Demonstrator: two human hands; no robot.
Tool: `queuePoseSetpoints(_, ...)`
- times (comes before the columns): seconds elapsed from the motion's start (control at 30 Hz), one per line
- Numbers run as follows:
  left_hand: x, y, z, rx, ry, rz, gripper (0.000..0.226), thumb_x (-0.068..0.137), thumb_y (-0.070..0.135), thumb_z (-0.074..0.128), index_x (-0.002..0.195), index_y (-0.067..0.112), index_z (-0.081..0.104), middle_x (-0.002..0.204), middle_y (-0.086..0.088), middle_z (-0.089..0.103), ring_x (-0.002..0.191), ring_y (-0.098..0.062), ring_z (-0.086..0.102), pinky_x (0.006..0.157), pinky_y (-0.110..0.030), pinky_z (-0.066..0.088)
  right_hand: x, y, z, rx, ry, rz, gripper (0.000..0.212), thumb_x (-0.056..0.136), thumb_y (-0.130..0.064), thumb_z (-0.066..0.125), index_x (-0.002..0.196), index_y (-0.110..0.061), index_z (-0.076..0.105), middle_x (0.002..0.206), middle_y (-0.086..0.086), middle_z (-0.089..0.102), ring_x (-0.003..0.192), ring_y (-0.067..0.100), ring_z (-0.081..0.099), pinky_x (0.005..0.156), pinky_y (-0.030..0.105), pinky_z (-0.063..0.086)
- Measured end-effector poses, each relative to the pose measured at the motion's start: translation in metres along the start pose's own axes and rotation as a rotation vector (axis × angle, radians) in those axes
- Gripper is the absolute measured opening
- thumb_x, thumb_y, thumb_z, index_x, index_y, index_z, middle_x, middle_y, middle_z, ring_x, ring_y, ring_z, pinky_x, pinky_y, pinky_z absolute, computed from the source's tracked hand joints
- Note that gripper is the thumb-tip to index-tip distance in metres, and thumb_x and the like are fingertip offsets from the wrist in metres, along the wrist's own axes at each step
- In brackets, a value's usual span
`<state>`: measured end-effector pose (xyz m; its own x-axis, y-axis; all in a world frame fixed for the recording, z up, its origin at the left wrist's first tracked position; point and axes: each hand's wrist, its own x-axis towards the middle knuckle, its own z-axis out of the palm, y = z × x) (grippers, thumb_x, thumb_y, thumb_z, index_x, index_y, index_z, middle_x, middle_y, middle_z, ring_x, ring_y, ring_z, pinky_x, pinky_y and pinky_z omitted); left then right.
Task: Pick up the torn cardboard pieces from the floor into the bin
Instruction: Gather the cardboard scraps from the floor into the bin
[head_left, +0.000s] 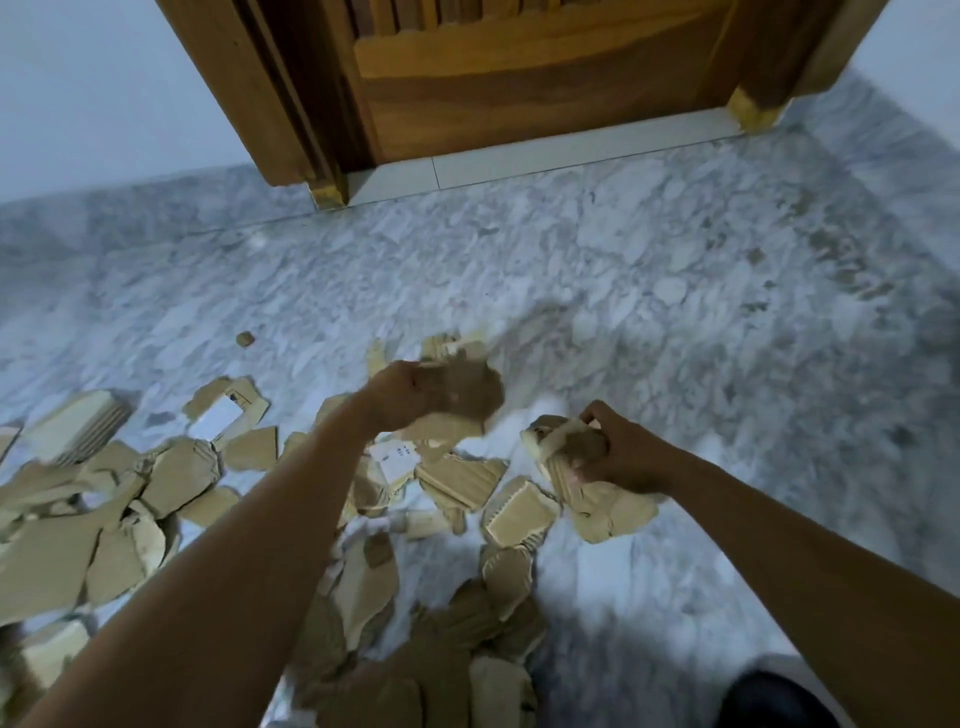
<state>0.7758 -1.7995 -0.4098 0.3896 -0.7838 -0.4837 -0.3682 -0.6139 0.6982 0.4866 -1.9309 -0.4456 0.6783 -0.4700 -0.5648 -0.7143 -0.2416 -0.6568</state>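
Several torn brown cardboard pieces (156, 478) lie scattered over the marble floor, from the left edge to the bottom centre. My left hand (400, 395) grips a bundle of cardboard pieces (462, 402) just above the pile's far end. My right hand (618, 452) grips another bunch of cardboard pieces (561, 447), with more scraps hanging below it. No bin is in view. The picture is blurred by motion.
A wooden door (519, 78) in a wooden frame stands ahead, with pale walls on both sides. Bare marble floor (675, 260) stretches between the pile and the door. A dark shape (769, 696) sits at the bottom right corner.
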Motion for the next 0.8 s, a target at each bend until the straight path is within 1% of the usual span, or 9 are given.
queuePoseSetpoints(0.1, -0.011, -0.015, 0.014, 0.483, -0.347, -0.009, 0.024, 0.075, 0.036, 0.082, 0.093, 0.02, 0.079, 0.101, -0.007, 0.074, 0.1, -0.024, 0.067, 0.094, -0.042, 0.051, -0.006, -0.006, -0.001, -0.185, -0.062, 0.015, 0.062, 0.077, -0.026, 0.085, 0.128, -0.02, 0.05, 0.118, 0.004, 0.06, 0.108, 0.027, 0.059, 0.087, 0.039, 0.049)
queuePoseSetpoints(0.17, -0.013, -0.031, 0.034, 0.599, -0.369, 0.021, 0.029, 0.069, 0.041, 0.086, 0.09, 0.023, 0.078, 0.11, -0.007, 0.069, 0.105, -0.027, 0.063, 0.093, -0.041, 0.051, -0.008, -0.015, 0.008, -0.304, -0.12, 0.023, 0.058, 0.075, -0.027, 0.085, 0.126, -0.016, 0.058, 0.117, 0.005, 0.06, 0.11, 0.027, 0.058, 0.092, 0.038, 0.047)
queuePoseSetpoints(0.27, -0.015, -0.05, 0.056, 0.732, -0.335, 0.114, 0.05, 0.067, 0.048, 0.083, 0.11, 0.028, 0.069, 0.143, -0.002, 0.044, 0.131, -0.031, 0.04, 0.105, -0.05, 0.04, -0.004, -0.021, 0.029, -0.395, -0.178, 0.028, 0.046, 0.077, -0.027, 0.084, 0.115, -0.017, 0.059, 0.115, 0.005, 0.055, 0.109, 0.028, 0.056, 0.087, 0.035, 0.044)
queuePoseSetpoints(0.33, -0.015, -0.058, 0.059, 0.708, -0.286, 0.144, 0.055, 0.07, 0.05, 0.08, 0.119, 0.031, 0.064, 0.142, 0.005, 0.044, 0.131, -0.027, 0.036, 0.103, -0.053, 0.039, 0.0, -0.017, 0.047, -0.447, -0.174, 0.002, 0.048, 0.079, -0.031, 0.083, 0.116, -0.02, 0.056, 0.123, 0.005, 0.046, 0.112, 0.029, 0.051, 0.089, 0.035, 0.042)
queuePoseSetpoints(0.43, -0.019, -0.062, 0.056, 0.614, -0.226, 0.198, 0.037, 0.072, 0.047, 0.08, 0.101, 0.029, 0.066, 0.109, 0.006, 0.054, 0.111, -0.021, 0.049, 0.091, -0.044, 0.045, 0.002, -0.006, 0.067, -0.466, -0.068, -0.051, 0.066, 0.076, -0.04, 0.082, 0.13, -0.017, 0.053, 0.138, 0.002, 0.04, 0.116, 0.031, 0.047, 0.095, 0.041, 0.044)
queuePoseSetpoints(0.5, -0.021, -0.065, 0.054, 0.473, -0.18, 0.203, 0.031, 0.072, 0.036, 0.084, 0.09, 0.024, 0.061, 0.097, 0.002, 0.055, 0.093, -0.02, 0.056, 0.079, -0.036, 0.047, 0.001, -0.002, 0.075, -0.33, 0.028, -0.062, 0.051, 0.075, -0.032, 0.082, 0.115, -0.019, 0.054, 0.119, 0.002, 0.051, 0.102, 0.028, 0.052, 0.084, 0.039, 0.046)
queuePoseSetpoints(0.57, -0.022, -0.067, 0.052, 0.377, -0.135, 0.197, 0.033, 0.07, 0.028, 0.086, 0.089, 0.02, 0.06, 0.094, -0.002, 0.058, 0.086, -0.02, 0.058, 0.071, -0.029, 0.043, 0.001, 0.002, 0.081, -0.262, 0.092, -0.059, 0.041, 0.075, -0.029, 0.081, 0.1, -0.022, 0.048, 0.096, 0.0, 0.055, 0.086, 0.026, 0.055, 0.072, 0.036, 0.044)
queuePoseSetpoints(0.67, -0.022, -0.068, 0.05, 0.332, -0.092, 0.183, 0.042, 0.071, 0.029, 0.086, 0.105, 0.015, 0.066, 0.101, -0.003, 0.064, 0.094, -0.02, 0.062, 0.074, -0.027, 0.044, -0.001, 0.003, 0.086, -0.265, 0.134, -0.038, 0.041, 0.078, -0.031, 0.078, 0.098, -0.022, 0.044, 0.09, 0.0, 0.055, 0.08, 0.026, 0.054, 0.066, 0.033, 0.04)
queuePoseSetpoints(0.8, -0.022, -0.064, 0.039, 0.272, -0.084, 0.131, 0.053, 0.072, 0.036, 0.085, 0.119, 0.024, 0.064, 0.106, 0.0, 0.069, 0.098, -0.019, 0.064, 0.085, -0.032, 0.052, -0.001, -0.005, 0.084, -0.3, 0.111, -0.06, 0.041, 0.077, -0.033, 0.077, 0.095, -0.024, 0.041, 0.101, 0.001, 0.044, 0.085, 0.026, 0.052, 0.071, 0.034, 0.041)
